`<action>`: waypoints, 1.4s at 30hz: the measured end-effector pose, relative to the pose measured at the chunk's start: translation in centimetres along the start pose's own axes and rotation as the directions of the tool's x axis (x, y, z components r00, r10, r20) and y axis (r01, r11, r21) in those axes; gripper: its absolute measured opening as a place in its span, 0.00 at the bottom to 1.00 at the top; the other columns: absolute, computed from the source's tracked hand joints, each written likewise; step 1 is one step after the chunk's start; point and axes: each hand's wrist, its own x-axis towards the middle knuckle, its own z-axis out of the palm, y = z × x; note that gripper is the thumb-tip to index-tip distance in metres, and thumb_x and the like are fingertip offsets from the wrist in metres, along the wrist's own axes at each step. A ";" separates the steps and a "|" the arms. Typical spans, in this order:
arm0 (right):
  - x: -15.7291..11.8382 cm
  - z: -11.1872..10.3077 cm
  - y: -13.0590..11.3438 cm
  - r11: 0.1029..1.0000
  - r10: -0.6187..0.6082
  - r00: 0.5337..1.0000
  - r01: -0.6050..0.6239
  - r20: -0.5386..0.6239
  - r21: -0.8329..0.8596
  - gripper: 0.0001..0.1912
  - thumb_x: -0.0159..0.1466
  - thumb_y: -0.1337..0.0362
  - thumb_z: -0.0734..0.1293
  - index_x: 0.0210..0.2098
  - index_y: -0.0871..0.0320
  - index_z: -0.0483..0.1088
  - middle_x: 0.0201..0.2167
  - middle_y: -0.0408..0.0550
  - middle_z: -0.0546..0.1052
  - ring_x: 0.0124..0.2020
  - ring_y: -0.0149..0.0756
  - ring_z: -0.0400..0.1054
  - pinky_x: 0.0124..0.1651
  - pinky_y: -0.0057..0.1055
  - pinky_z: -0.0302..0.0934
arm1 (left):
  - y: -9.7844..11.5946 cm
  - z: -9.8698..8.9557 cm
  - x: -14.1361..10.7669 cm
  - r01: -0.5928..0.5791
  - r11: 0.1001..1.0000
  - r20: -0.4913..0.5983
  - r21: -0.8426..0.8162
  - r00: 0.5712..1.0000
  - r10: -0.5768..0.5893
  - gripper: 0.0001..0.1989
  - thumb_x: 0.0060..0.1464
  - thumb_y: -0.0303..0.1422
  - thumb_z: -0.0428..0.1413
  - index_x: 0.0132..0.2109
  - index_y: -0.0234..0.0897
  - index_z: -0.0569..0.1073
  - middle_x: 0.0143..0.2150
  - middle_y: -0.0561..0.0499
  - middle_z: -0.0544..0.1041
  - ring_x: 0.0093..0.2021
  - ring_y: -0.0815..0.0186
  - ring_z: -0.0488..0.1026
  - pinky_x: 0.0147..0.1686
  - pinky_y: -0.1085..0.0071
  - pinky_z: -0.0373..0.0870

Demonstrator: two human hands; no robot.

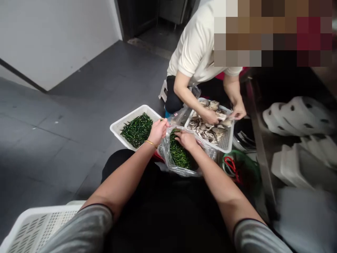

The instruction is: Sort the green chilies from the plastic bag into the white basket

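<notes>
A clear plastic bag point(193, 170) of thin green peppers point(180, 154) stands open between my knees. My right hand point(186, 140) reaches into its top, fingers curled at the peppers; what they grip is too small to make out. My left hand point(158, 131) is closed in a pinch just left of the bag, beside a white perforated basket point(118, 128). Something small and dark shows at its fingertips, too small to name. Dark green peppers point(137, 130) fill that basket's middle.
Opposite, a person in a white shirt point(195, 42) handles mushrooms point(207, 130) over a white basket point(228, 142). A green basket point(243, 165) holds something red. Shelves with white containers point(286, 165) stand right. Another white basket point(34, 225) is at lower left.
</notes>
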 end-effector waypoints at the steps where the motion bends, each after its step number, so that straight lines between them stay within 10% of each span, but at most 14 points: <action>1: -0.2 0.6 0.5 1.000 0.009 1.000 -0.009 0.022 -0.025 0.17 0.66 0.59 0.61 0.52 0.53 0.73 0.46 0.54 0.75 0.40 0.40 0.72 0.43 0.32 0.64 | 0.0 -0.5 -0.1 -0.012 1.000 -0.004 -0.004 1.000 0.012 0.11 0.52 0.38 0.58 0.29 0.35 0.70 0.19 0.51 0.67 0.22 0.69 0.67 0.25 0.72 0.63; 6: -5.1 1.2 3.9 0.998 -0.006 0.998 0.009 -0.055 0.058 0.16 0.67 0.61 0.59 0.46 0.57 0.76 0.38 0.53 0.77 0.38 0.39 0.72 0.44 0.31 0.63 | -1.0 -1.7 0.4 -0.095 0.994 0.030 0.062 0.995 0.093 0.13 0.54 0.41 0.53 0.30 0.36 0.70 0.20 0.55 0.68 0.19 0.71 0.64 0.21 0.74 0.62; 12: -8.1 -3.7 3.2 0.902 0.042 0.983 0.039 -0.176 0.430 0.12 0.64 0.61 0.61 0.35 0.58 0.76 0.33 0.51 0.77 0.35 0.38 0.71 0.43 0.34 0.64 | -3.0 1.3 0.1 -0.318 0.893 0.390 0.319 0.903 0.182 0.09 0.49 0.34 0.57 0.39 0.38 0.76 0.47 0.48 0.77 0.52 0.60 0.70 0.49 0.68 0.66; 18: -7.1 -5.2 2.3 0.294 0.209 0.978 -0.080 0.017 0.952 0.18 0.54 0.49 0.68 0.32 0.59 0.72 0.20 0.40 0.71 0.17 0.27 0.62 0.21 0.27 0.62 | -3.6 2.0 -1.2 0.159 0.967 0.605 0.201 0.756 -0.250 0.18 0.50 0.45 0.57 0.37 0.34 0.69 0.26 0.49 0.75 0.26 0.67 0.72 0.26 0.71 0.68; 21: -6.6 -4.2 2.4 0.045 0.282 0.959 -0.034 0.020 0.998 0.21 0.53 0.46 0.69 0.34 0.57 0.69 0.18 0.36 0.68 0.16 0.25 0.60 0.20 0.24 0.61 | -3.3 1.9 -1.5 0.214 0.969 0.561 0.122 0.791 -0.245 0.20 0.48 0.46 0.59 0.38 0.33 0.68 0.23 0.54 0.70 0.17 0.75 0.62 0.15 0.78 0.56; 23: -6.5 -3.6 2.2 0.076 0.248 0.967 -0.076 0.055 0.994 0.20 0.55 0.45 0.67 0.30 0.57 0.66 0.14 0.34 0.64 0.13 0.24 0.56 0.15 0.21 0.53 | -3.0 1.9 -1.6 0.206 0.973 0.532 0.103 0.815 -0.229 0.19 0.47 0.46 0.59 0.36 0.33 0.68 0.22 0.55 0.68 0.16 0.77 0.57 0.13 0.79 0.50; 27: -7.0 -3.3 1.2 0.410 0.024 0.988 -0.146 0.150 0.900 0.22 0.61 0.46 0.61 0.23 0.57 0.64 0.15 0.37 0.66 0.11 0.24 0.53 0.14 0.23 0.47 | -2.9 2.2 -1.8 0.220 0.963 0.535 0.154 0.801 -0.269 0.18 0.47 0.45 0.58 0.31 0.33 0.68 0.19 0.53 0.68 0.14 0.76 0.56 0.12 0.78 0.48; 33: -7.6 -3.5 0.9 0.851 0.167 0.952 -0.008 -0.255 0.525 0.20 0.64 0.52 0.58 0.21 0.57 0.65 0.23 0.47 0.72 0.28 0.33 0.66 0.32 0.26 0.57 | -3.0 2.2 -2.0 0.358 0.931 0.372 0.066 0.857 -0.356 0.13 0.47 0.39 0.58 0.32 0.36 0.64 0.21 0.56 0.67 0.14 0.78 0.54 0.12 0.81 0.45; 36: -7.6 -3.3 2.3 0.775 0.180 0.979 -0.082 -0.094 0.627 0.22 0.63 0.47 0.58 0.21 0.56 0.64 0.19 0.43 0.68 0.23 0.31 0.64 0.26 0.25 0.56 | -2.8 1.9 -2.1 0.316 0.943 0.375 0.105 0.866 -0.332 0.12 0.49 0.39 0.57 0.34 0.36 0.65 0.22 0.56 0.67 0.14 0.78 0.55 0.12 0.81 0.46; 39: -7.6 -2.9 3.0 0.563 0.068 0.985 -0.167 0.157 0.809 0.27 0.63 0.41 0.54 0.22 0.56 0.62 0.13 0.37 0.61 0.14 0.27 0.55 0.18 0.24 0.51 | -2.9 1.5 -2.2 0.252 0.933 0.545 0.259 0.759 -0.356 0.13 0.48 0.40 0.57 0.34 0.34 0.69 0.23 0.53 0.70 0.16 0.75 0.59 0.12 0.78 0.52; 42: -7.7 -2.4 2.1 0.568 0.003 0.993 -0.102 0.122 0.816 0.27 0.64 0.43 0.54 0.21 0.57 0.63 0.14 0.38 0.63 0.14 0.26 0.55 0.19 0.24 0.52 | -3.5 1.3 -2.3 0.212 0.916 0.609 0.340 0.693 -0.386 0.13 0.47 0.39 0.58 0.34 0.33 0.70 0.23 0.52 0.72 0.16 0.75 0.61 0.14 0.77 0.55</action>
